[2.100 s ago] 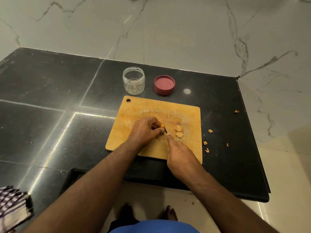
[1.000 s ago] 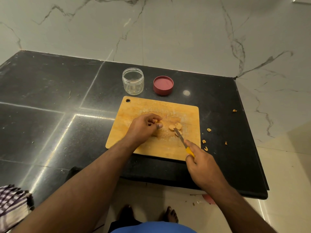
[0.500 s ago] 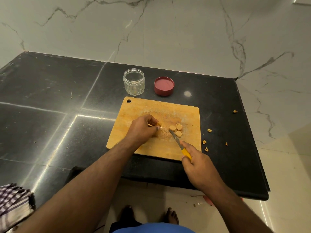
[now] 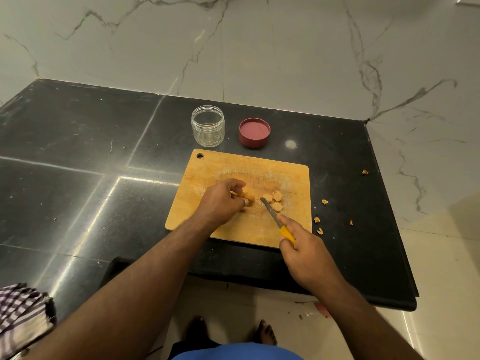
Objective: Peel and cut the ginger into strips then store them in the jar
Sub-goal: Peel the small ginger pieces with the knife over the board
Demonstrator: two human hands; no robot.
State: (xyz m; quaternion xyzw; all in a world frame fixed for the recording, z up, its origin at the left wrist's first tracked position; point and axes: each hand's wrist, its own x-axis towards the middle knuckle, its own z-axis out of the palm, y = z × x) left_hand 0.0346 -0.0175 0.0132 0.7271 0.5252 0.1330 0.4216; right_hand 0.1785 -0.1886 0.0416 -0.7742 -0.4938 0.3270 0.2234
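Two hands work a wooden cutting board: left hand pinches a pale peeled ginger piece, right hand grips one yellow-handled knife. Three cut slices lie right of the blade. One lidless jar and one red lid stand far on the desk.

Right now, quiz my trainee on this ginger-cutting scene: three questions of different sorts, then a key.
1. True or false: the clear plastic jar already holds ginger.
2. Which hand grips the yellow-handled knife? A) left hand B) right hand
3. Fill in: the round red lid lies on the black stone counter, to the ____ of the jar.

Key:
1. False; it looks empty, and the cut ginger slices lie on the wooden cutting board.
2. B
3. right
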